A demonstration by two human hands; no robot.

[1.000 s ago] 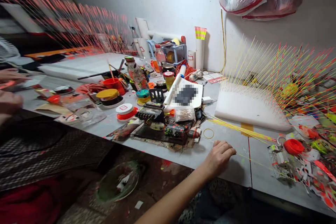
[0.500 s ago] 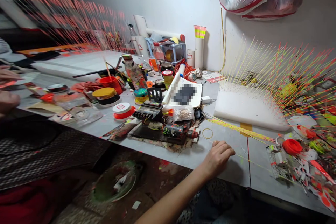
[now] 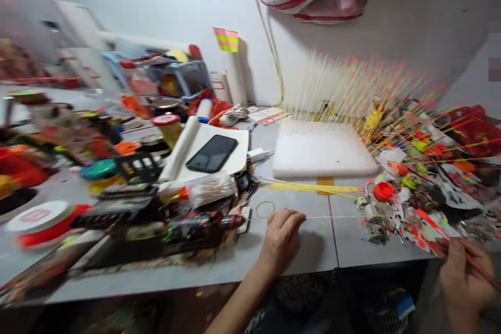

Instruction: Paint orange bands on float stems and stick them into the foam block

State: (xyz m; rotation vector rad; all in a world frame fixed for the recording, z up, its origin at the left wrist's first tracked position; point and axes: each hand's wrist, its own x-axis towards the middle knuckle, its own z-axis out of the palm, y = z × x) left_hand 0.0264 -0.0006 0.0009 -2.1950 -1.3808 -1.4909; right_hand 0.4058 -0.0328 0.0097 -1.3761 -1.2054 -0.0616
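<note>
White tube point(image 3: 235, 78): pink-yellow strips point(image 3: 227, 40) | clear pack point(image 3: 213, 189): cotton swabs | blue basket point(image 3: 191, 79): contents blurred | thin stick point(image 3: 344, 216): yellowish, straight, low over table point(image 3: 313, 255), pinched by left hand point(image 3: 294, 218) | brush point(image 3: 434, 225): orange, slanted above right-side clutter point(image 3: 410, 203), gripped in right hand's point(image 3: 450, 245) fingers

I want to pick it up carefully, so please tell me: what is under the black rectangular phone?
Under the black rectangular phone is a white sheet, visible around its edges. What lies directly beneath the phone is covered and cannot be seen.
</note>
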